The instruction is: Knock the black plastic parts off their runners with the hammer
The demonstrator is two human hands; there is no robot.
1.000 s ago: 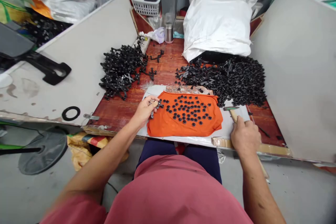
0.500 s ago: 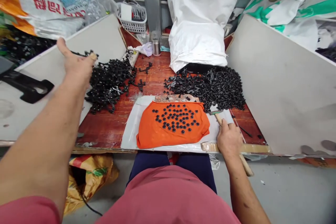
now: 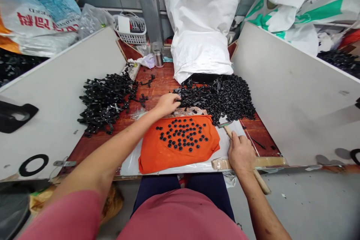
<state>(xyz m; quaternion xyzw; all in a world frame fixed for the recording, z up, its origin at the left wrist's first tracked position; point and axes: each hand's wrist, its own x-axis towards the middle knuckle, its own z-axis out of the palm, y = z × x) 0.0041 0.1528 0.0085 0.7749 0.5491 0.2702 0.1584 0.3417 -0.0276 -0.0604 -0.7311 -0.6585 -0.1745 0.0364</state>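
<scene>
My left hand (image 3: 168,103) reaches across the table to the near left edge of the right-hand heap of black plastic parts (image 3: 225,95), its fingers curled down into the pieces; what they grip is hidden. My right hand (image 3: 240,152) is closed round the wooden handle of a small hammer (image 3: 229,131), whose head rests at the right of the orange cloth (image 3: 180,144). Several small black caps (image 3: 181,135) lie spread over that cloth, which sits on a white sheet (image 3: 132,159).
A second heap of black linked parts (image 3: 105,95) lies at the left of the red-brown table (image 3: 92,142). Grey boards (image 3: 292,93) slope up on both sides. A white sack (image 3: 199,33), a metal flask (image 3: 158,59) and a basket (image 3: 131,32) stand at the back.
My left hand has swung from high over the left heap, where it let a part go, across to the right heap. The right hand stays on the hammer. The camera tilted up.
</scene>
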